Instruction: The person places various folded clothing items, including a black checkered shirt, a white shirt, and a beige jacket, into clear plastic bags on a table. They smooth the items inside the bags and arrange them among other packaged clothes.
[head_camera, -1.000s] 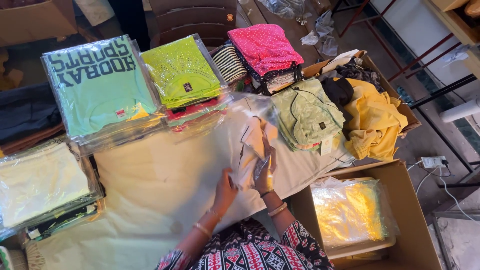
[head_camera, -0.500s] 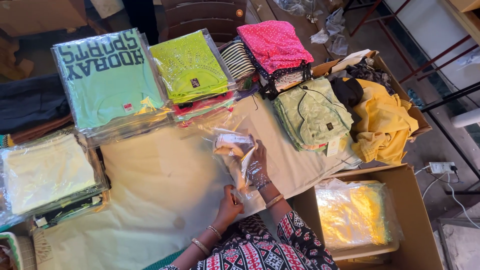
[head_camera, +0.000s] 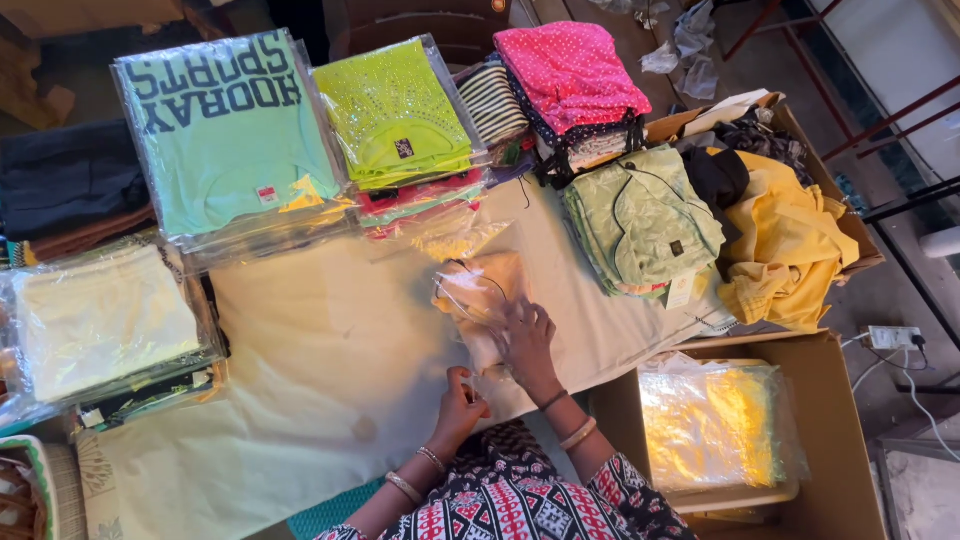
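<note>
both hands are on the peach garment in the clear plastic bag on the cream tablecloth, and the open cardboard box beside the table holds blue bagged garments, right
Not quite: the head view shows the open brown cardboard box holding yellow bagged garments, not blue. The rest holds: left hand and right hand are on the peach garment in the clear plastic bag on the cream tablecloth.
</note>
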